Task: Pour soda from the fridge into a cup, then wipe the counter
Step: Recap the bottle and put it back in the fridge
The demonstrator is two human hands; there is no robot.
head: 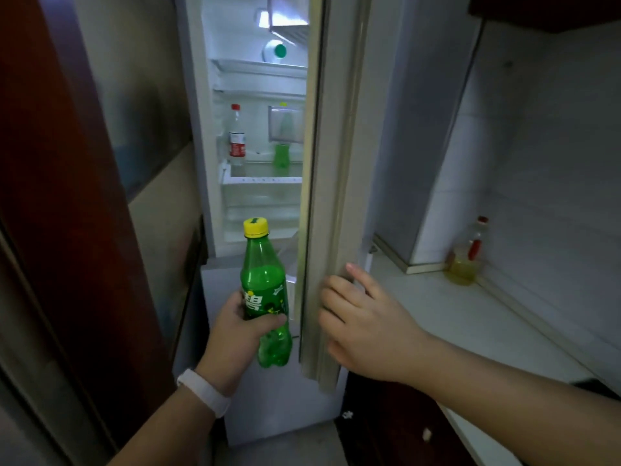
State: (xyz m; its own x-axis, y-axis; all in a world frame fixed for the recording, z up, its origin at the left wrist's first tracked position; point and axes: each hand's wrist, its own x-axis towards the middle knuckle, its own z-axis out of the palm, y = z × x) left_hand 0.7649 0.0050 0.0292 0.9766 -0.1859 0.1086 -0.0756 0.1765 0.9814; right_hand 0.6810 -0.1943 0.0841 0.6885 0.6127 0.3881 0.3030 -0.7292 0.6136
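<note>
Soda bottle: translucent green plastic, glossy, with a printed film label. Its cap: yellow plastic, matt.
Fridge door: pale edge seal, rubbery and dull.
Fridge liner: white moulded plastic, smooth, bright sheen.
Left panel: dark red wood, satin.
Counter, right: pale, smooth, low gloss.
Wall tiles, far right: glazed, faintly reflective.
Wristband: white, smooth, matt.
</note>
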